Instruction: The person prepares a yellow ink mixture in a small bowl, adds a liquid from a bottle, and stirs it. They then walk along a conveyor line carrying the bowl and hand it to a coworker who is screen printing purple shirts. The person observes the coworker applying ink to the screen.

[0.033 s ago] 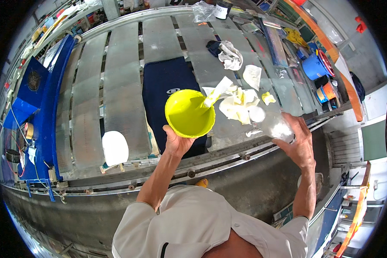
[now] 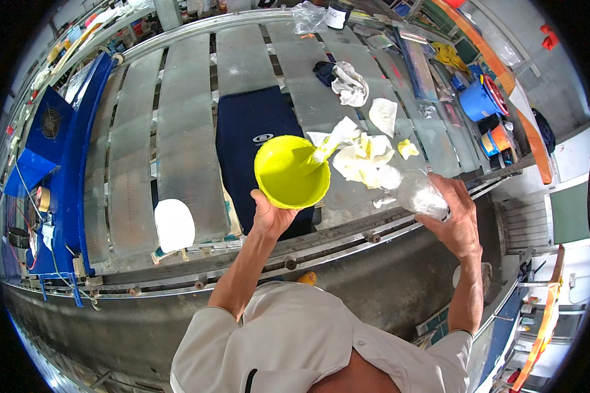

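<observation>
My left hand [image 2: 273,217] grips the near rim of a bright yellow-green bowl [image 2: 283,167], with the thumb outside. Thick, paint-like yellow stuff coats its inside. A white spatula-like tool [image 2: 337,136], smeared yellow, leans out over the bowl's right rim. On the right, my right hand [image 2: 457,219] is closed around a clear plastic bottle [image 2: 418,191], tilted with its white cap end [image 2: 389,177] toward the bowl and apart from it. Crumpled white, yellow-stained paper or cloth [image 2: 362,160] lies behind the cap. Under the bowl is a dark navy fabric panel [image 2: 249,124].
The slatted grey table [image 2: 187,111] has a metal rail along its near edge. A white rounded piece [image 2: 174,226] lies front left, and a blue machine [image 2: 62,170] stands at left. Far right are a blue bucket [image 2: 476,103] and a white cloth [image 2: 351,84].
The bowl has shifted slightly right in my left hand. The bottle has turned a little in my right hand, and its cap end has moved slightly left and nearer.
</observation>
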Demonstrator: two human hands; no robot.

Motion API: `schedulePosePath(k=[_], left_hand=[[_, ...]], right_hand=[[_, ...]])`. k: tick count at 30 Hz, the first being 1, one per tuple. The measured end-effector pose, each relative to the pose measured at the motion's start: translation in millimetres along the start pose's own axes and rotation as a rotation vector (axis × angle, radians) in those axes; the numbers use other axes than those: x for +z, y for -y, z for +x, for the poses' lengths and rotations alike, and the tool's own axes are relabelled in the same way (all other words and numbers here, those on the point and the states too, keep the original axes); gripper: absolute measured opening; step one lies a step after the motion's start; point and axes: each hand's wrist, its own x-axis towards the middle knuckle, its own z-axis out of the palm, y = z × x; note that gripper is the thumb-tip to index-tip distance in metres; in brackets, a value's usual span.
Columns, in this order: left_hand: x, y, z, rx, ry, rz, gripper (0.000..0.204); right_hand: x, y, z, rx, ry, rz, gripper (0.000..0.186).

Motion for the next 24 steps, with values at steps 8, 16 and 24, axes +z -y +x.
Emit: schedulePosePath(k=[8, 16, 24], left_hand=[[-11, 24, -1, -0.074, 0.041, 0.025, 0.082], [-10, 30, -8, -0.127, -0.035, -0.049, 0.073], [-12, 38, -9, -0.155, 0.045, -0.028, 0.070]], right_hand=[[-12, 32, 2, -0.150, 0.024, -0.116, 0.077], [-11, 63, 28, -0.338, 0.067, -0.406, 0.069], [-8, 84, 40, -0.490, 0.065, -0.760, 0.058]])
